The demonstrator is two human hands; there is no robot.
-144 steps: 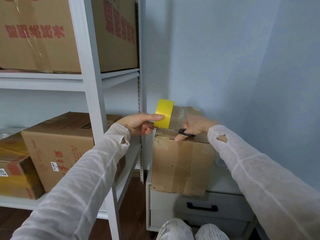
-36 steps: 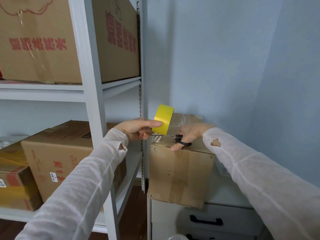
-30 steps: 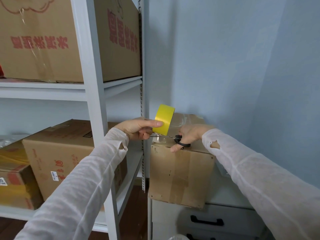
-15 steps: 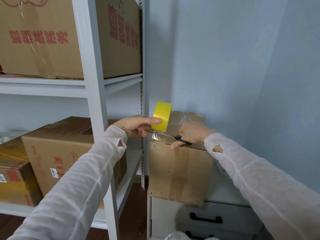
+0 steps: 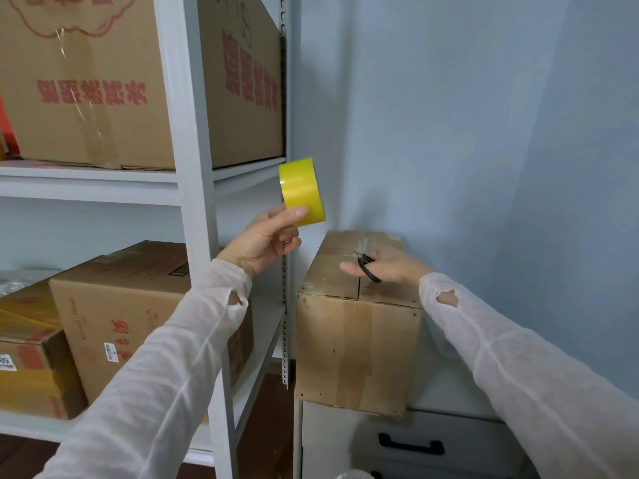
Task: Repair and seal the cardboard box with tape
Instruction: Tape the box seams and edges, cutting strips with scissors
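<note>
standing beside the cardboard box (image 5: 356, 344), a white rack (image 5: 193, 160) holds other cartons (image 5: 117, 323).

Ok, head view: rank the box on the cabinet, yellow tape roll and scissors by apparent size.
1. box on the cabinet
2. yellow tape roll
3. scissors, mostly hidden by the right hand; only the black handle shows

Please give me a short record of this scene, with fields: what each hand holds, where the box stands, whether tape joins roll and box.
box: stands on the drawer cabinet, beside the wall
left hand: holds the tape roll, raised above and left of the box
right hand: holds the scissors, over the box top
tape between roll and box: none visible
</note>
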